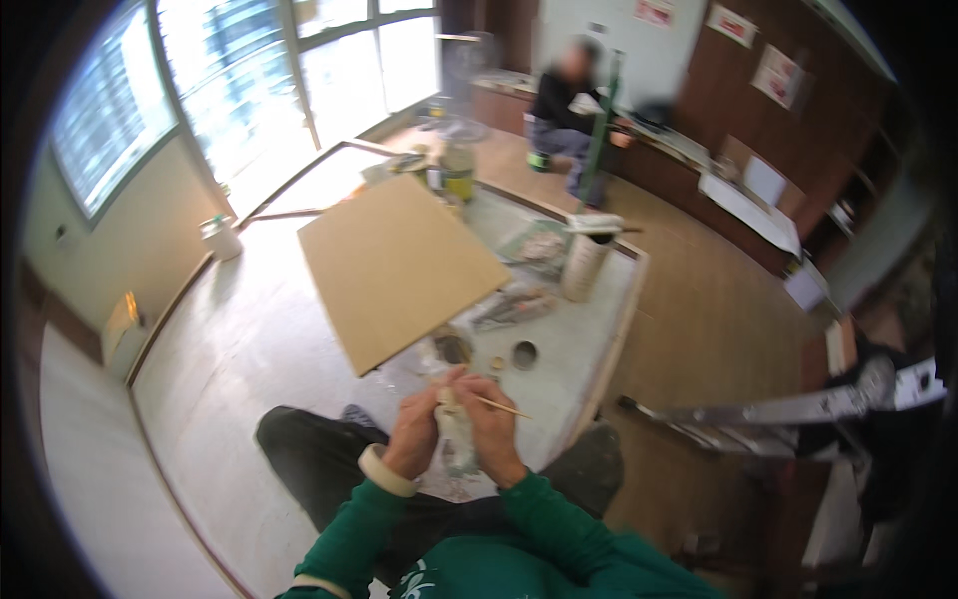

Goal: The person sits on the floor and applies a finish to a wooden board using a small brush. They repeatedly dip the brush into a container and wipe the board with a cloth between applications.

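Observation:
In front of my lap both hands meet, fingers closed together. My left hand [416,423] pinches a whitish, crumpled piece [454,424] that hangs down between my palms; its kind I cannot make out. From the closed fingers of my right hand [489,424] sticks out a thin wooden stick [507,406], pointing right. The stick's other end is hidden by the fingers. Around my left wrist sits a cream ring-shaped band [387,471]. Just beyond the hands lies a large tan board [399,265], with a small dark round container [524,353] to its right.
I sit on a pale platform [200,349] with a wooden edge. A white bottle [221,238], a yellowish container [457,172], plastic bags [514,307] and a tall pale cylinder [589,262] stand or lie on it. A metal ladder [778,411] lies right. Another person [571,110] sits at the back.

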Demonstrator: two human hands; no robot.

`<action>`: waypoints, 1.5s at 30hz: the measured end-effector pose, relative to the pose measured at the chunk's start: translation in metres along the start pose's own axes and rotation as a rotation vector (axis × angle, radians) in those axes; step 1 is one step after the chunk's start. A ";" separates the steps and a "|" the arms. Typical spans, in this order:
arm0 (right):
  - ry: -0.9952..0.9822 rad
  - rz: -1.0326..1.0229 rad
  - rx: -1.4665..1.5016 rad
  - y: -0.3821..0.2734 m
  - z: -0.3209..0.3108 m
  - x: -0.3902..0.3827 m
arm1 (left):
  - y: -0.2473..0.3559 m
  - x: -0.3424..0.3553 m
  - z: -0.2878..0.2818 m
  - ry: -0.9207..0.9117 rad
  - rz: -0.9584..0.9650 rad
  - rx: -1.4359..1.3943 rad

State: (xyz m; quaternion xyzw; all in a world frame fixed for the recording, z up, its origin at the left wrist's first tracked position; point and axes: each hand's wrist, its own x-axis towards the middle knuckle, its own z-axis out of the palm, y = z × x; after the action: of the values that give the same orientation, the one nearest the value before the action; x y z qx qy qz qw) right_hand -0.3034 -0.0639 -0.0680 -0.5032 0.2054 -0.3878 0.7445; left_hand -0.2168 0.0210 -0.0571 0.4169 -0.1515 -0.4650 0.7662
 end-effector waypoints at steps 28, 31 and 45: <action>-0.214 0.631 -0.139 0.180 0.021 0.055 | 0.197 0.101 -0.132 0.713 0.666 0.538; -0.185 0.330 -0.287 0.192 0.035 0.059 | 0.194 0.096 -0.132 0.755 0.646 0.568; -0.149 0.363 -0.386 0.185 0.059 0.051 | 0.191 0.080 -0.137 0.700 0.706 0.604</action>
State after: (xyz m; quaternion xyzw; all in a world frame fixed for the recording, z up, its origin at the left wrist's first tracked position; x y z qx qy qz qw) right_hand -0.1624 -0.0331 -0.2072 -0.6180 0.3068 -0.1636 0.7051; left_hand 0.0220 0.0648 -0.0035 0.6703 -0.1450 0.0480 0.7262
